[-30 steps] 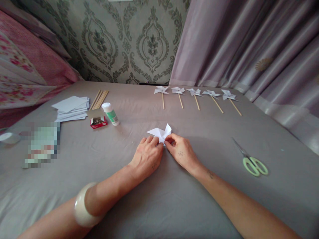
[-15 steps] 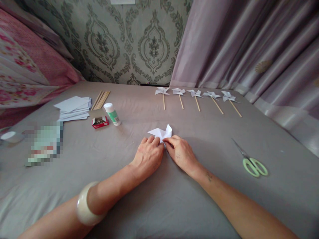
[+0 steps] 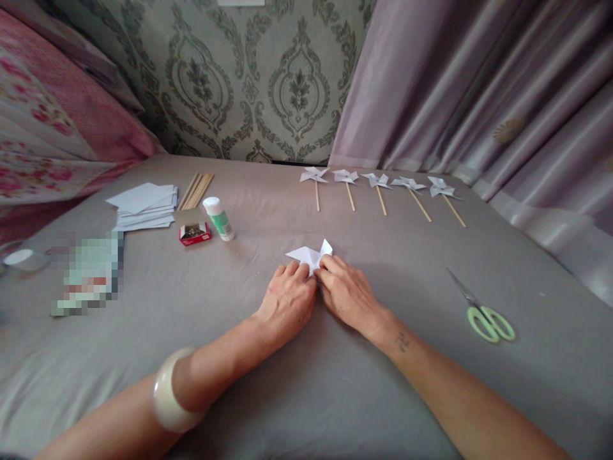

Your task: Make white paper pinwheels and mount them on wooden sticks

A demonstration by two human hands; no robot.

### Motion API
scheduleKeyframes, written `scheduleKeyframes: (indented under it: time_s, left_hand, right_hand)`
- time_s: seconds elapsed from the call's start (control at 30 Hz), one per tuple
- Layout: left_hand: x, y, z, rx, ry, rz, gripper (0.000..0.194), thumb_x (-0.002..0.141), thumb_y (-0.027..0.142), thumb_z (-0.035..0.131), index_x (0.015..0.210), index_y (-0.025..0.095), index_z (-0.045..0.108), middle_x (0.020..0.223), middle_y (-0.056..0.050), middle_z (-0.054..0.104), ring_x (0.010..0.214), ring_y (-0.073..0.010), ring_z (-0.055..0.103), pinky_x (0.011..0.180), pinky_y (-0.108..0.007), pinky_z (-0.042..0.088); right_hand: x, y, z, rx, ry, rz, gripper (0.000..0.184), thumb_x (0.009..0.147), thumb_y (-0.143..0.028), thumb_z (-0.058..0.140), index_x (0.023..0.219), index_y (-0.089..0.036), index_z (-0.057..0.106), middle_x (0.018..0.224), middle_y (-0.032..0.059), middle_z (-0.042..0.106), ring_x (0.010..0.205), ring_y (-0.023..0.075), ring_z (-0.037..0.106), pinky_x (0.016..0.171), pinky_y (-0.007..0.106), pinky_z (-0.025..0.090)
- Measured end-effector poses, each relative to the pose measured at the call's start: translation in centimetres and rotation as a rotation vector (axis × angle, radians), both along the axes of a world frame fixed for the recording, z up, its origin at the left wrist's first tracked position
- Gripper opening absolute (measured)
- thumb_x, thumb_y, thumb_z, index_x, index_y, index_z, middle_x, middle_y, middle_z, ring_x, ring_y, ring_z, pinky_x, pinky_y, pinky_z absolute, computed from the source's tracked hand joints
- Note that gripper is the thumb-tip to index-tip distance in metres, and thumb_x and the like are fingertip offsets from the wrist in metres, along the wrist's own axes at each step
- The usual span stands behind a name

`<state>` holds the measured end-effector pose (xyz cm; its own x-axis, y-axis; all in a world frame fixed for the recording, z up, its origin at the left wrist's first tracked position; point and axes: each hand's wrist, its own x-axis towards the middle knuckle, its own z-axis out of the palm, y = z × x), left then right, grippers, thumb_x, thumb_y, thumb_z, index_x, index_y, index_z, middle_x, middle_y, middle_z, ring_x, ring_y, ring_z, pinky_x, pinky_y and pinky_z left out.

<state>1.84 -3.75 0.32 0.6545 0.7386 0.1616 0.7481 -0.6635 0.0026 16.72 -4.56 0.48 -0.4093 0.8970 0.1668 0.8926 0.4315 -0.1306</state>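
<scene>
A white paper pinwheel (image 3: pixel 310 256) lies in front of me, partly folded, with two pointed blades showing beyond my fingers. My left hand (image 3: pixel 288 297) is closed on its near left side, knuckles up. From the right, my right hand (image 3: pixel 348 289) pinches the paper close to its middle, fingers curled over the right part. The two hands almost touch, and the near part of the pinwheel is hidden beneath them. No stick shows on this one.
At the back right lie several finished pinwheels (image 3: pixel 347 177) on sticks. Green-handled scissors (image 3: pixel 489 322) rest on the right. Left are a glue stick (image 3: pixel 219 219), a red box of small metal pieces (image 3: pixel 195 234), wooden sticks (image 3: pixel 195 191), a paper stack (image 3: pixel 143 207) and a blurred packet (image 3: pixel 89 275).
My right hand's fingers have shifted slightly up and curled further over the pinwheel's right blade. My left hand stays in place on the paper. The whole view has shifted a little.
</scene>
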Motion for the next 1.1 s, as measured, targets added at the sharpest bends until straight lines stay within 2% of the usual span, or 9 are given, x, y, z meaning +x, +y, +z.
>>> scheduleKeyframes:
  time_s: [0.27, 0.33, 0.43, 0.5, 0.57, 0.8, 1.1]
  left_hand:
    - [0.0, 0.0, 0.1, -0.005, -0.032, 0.01, 0.022, 0.089, 0.019, 0.042, 0.086, 0.016, 0.063, 0.089, -0.01, 0.055, 0.089, -0.0241, 0.048, 0.074, -0.037, 0.042]
    - [0.0, 0.0, 0.2, 0.0, -0.02, 0.002, 0.023, 0.089, 0.02, 0.04, 0.088, 0.016, 0.063, 0.089, -0.01, 0.056, 0.089, -0.0243, 0.048, 0.074, -0.037, 0.041]
    - [-0.1, 0.0, 0.4, 0.009, -0.001, -0.001, 0.025, 0.09, 0.021, 0.039, 0.089, 0.017, 0.064, 0.088, -0.01, 0.056, 0.088, -0.0246, 0.049, 0.073, -0.037, 0.04]
    - [-0.2, 0.0, 0.4, 0.007, 0.004, -0.001, 0.027, 0.091, 0.022, 0.038, 0.087, 0.016, 0.064, 0.088, -0.01, 0.057, 0.088, -0.0246, 0.049, 0.072, -0.036, 0.039]
    - [-0.2, 0.0, 0.3, 0.004, 0.005, -0.002, 0.028, 0.091, 0.023, 0.038, 0.086, 0.016, 0.064, 0.088, -0.01, 0.057, 0.088, -0.0245, 0.049, 0.072, -0.036, 0.039]
    - [-0.2, 0.1, 0.0, 0.03, 0.008, -0.001, 0.027, 0.091, 0.023, 0.038, 0.091, 0.017, 0.064, 0.089, -0.01, 0.058, 0.089, -0.0248, 0.051, 0.073, -0.036, 0.038]
    - [0.0, 0.0, -0.1, 0.012, -0.017, 0.004, 0.026, 0.09, 0.022, 0.039, 0.089, 0.017, 0.064, 0.088, -0.01, 0.06, 0.088, -0.0251, 0.052, 0.072, -0.037, 0.038]
  right_hand:
    - [0.3, 0.1, -0.6, 0.016, 0.07, 0.003, 0.026, 0.087, -0.01, 0.042, 0.091, -0.017, 0.068, 0.095, 0.0099, 0.062, 0.094, 0.0205, 0.055, 0.078, 0.03, 0.045]
    - [0.6, 0.3, -1.0, 0.01, 0.172, -0.016, 0.028, 0.086, -0.01, 0.043, 0.093, -0.016, 0.069, 0.095, 0.0094, 0.063, 0.094, 0.0197, 0.056, 0.078, 0.029, 0.045]
    - [1.1, 0.8, -1.8, 0.019, 0.439, -0.099, 0.03, 0.082, -0.008, 0.044, 0.094, -0.017, 0.07, 0.093, 0.0066, 0.065, 0.086, 0.0158, 0.06, 0.078, 0.026, 0.046]
    - [1.3, 1.0, -2.1, 0.093, 0.589, -0.195, 0.032, 0.081, -0.008, 0.043, 0.094, -0.017, 0.071, 0.09, 0.0059, 0.065, 0.081, 0.0143, 0.061, 0.077, 0.024, 0.047]
    - [1.4, 1.1, -2.2, 0.159, 0.632, -0.249, 0.032, 0.08, -0.009, 0.043, 0.095, -0.016, 0.071, 0.087, 0.0064, 0.065, 0.081, 0.0149, 0.061, 0.077, 0.024, 0.047]
    - [1.0, 0.7, -2.2, 0.172, 0.388, -0.12, 0.032, 0.08, -0.008, 0.046, 0.099, -0.015, 0.071, 0.088, 0.0085, 0.062, 0.09, 0.0192, 0.056, 0.084, 0.029, 0.045]
    - [0.5, 0.5, -2.1, 0.146, 0.16, -0.058, 0.026, 0.086, -0.013, 0.047, 0.095, -0.019, 0.07, 0.092, 0.0085, 0.06, 0.089, 0.0208, 0.051, 0.079, 0.032, 0.043]
